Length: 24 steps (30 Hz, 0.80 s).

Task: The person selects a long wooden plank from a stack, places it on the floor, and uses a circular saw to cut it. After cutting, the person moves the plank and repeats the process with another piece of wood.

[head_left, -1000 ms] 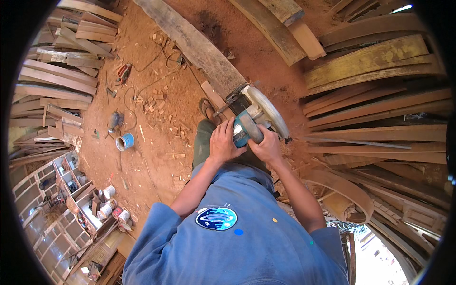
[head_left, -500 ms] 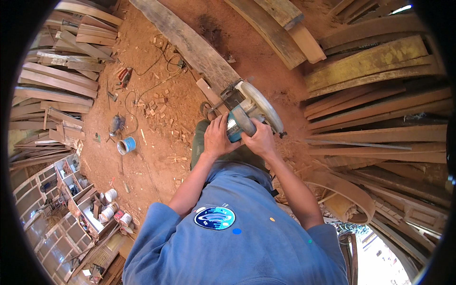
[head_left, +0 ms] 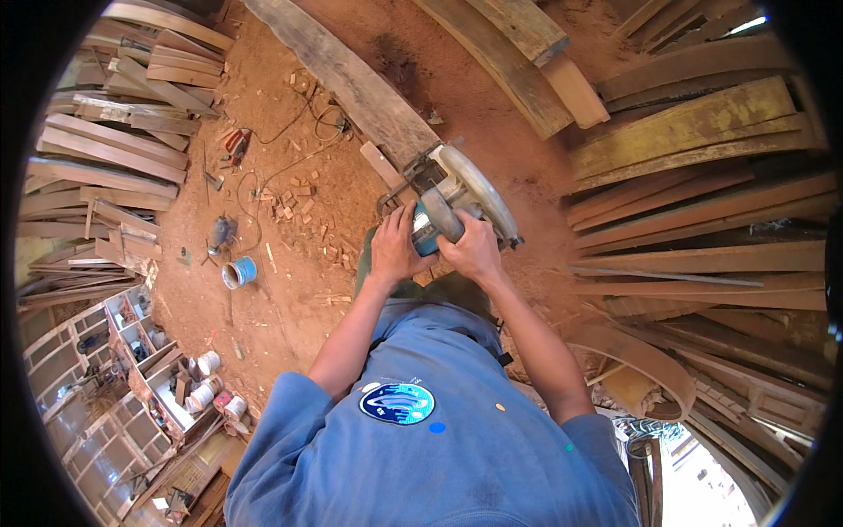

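Observation:
A teal-bodied circular saw [head_left: 474,183] with a pale metal blade guard sits at the near end of a long, weathered wooden plank [head_left: 351,75]. My left hand [head_left: 395,248] wraps round the teal motor housing. Closed on the saw's handle is my right hand [head_left: 472,250]. The blade is hidden under the guard. Beside the saw's left side lies a smaller pale wood piece [head_left: 380,165], close to the plank's edge.
Wood offcuts [head_left: 303,198] and a cable litter the reddish ground at left. A blue-and-white bucket [head_left: 239,272] and a red-handled tool [head_left: 235,145] stand farther left. Stacked boards [head_left: 702,259] line the right side; thick planks [head_left: 518,61] lie ahead.
The saw and both my hands have shifted slightly left and away from me. My grip on the saw stays the same.

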Each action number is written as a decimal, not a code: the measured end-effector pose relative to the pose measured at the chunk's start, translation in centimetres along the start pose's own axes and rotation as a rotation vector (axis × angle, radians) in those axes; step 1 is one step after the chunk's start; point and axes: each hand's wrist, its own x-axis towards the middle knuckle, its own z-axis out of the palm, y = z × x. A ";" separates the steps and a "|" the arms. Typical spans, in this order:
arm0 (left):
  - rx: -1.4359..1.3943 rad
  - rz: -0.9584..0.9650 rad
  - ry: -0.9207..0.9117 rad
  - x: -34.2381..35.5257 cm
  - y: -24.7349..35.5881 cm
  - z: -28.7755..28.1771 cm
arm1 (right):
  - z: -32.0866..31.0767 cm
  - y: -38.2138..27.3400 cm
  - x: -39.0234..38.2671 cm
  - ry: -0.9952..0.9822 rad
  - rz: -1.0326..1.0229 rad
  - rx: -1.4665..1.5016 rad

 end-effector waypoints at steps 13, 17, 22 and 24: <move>0.008 0.005 0.026 2.6 -2.7 -1.3 | 1.8 -1.5 3.4 -0.013 0.005 -0.024; 0.020 -0.013 -0.013 3.5 -3.9 -1.7 | 2.2 -2.6 4.4 -0.017 0.011 -0.041; 0.021 -0.051 -0.039 4.5 -4.7 -2.3 | 2.7 -3.1 5.6 -0.021 0.007 -0.031; 0.036 -0.035 -0.023 4.9 -5.2 -2.5 | 3.1 -3.1 6.2 -0.021 -0.001 -0.028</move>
